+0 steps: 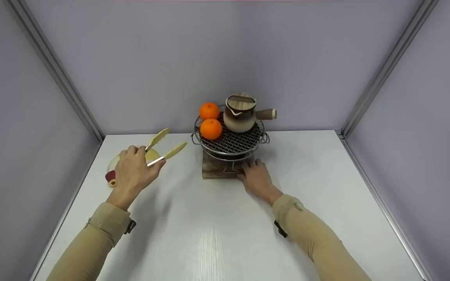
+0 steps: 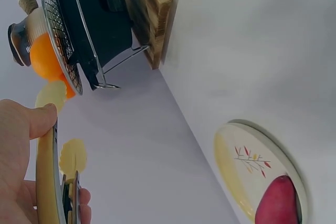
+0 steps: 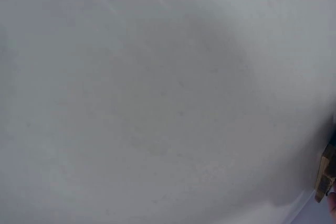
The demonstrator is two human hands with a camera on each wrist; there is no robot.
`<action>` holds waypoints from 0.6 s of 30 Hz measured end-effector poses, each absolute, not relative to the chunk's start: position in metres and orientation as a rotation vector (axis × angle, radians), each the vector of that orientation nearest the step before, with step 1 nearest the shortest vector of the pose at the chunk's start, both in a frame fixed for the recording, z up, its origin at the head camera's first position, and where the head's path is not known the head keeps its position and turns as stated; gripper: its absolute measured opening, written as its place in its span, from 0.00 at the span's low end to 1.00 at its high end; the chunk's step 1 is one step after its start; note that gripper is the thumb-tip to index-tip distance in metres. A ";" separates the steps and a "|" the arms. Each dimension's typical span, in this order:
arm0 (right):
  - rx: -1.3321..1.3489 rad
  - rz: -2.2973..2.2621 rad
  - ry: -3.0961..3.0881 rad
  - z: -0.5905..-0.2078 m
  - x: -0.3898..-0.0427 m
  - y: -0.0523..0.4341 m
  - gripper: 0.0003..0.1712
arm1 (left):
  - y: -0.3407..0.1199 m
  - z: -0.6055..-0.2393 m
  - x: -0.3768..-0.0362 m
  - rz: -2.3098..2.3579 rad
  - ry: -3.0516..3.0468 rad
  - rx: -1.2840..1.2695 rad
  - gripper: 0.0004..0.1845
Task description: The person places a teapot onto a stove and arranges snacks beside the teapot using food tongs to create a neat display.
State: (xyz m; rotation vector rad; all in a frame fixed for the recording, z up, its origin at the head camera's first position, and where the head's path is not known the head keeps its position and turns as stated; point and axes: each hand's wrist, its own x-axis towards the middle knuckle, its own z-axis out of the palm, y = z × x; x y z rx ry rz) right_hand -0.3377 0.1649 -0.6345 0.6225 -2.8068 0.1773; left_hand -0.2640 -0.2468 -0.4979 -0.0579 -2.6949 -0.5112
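Observation:
My left hand [image 1: 133,171] grips a pair of yellow-tipped tongs [image 1: 166,146], their tips spread apart and empty, pointing toward the grill. In the left wrist view the thumb [image 2: 26,121] presses on the tongs [image 2: 52,182]. Below this hand lies a cream plate [image 2: 236,174] with a red fruit [image 2: 278,203] on it. A round wire grill [image 1: 231,140] stands on a wooden base [image 1: 217,169] and carries two oranges [image 1: 210,128] and a brown ceramic pot [image 1: 240,113] with a side handle. My right hand [image 1: 257,175] rests with its fingers on the base's front right corner.
The white table [image 1: 225,234] is boxed in by grey walls with metal corner posts [image 1: 59,74]. The plate [image 1: 112,162] sits near the table's left edge. The right wrist view shows only white tabletop and a sliver of the wooden base [image 3: 326,174].

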 end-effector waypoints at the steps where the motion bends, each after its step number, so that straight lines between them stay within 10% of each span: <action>1: 0.622 0.179 -2.807 -0.634 -0.338 0.165 0.30 | -0.248 -0.499 -0.263 -0.515 -2.692 -0.053 0.43; 18: 0.616 0.170 -2.821 -0.636 -0.340 0.165 0.30 | -0.260 -0.510 -0.257 -0.566 -2.707 0.050 0.43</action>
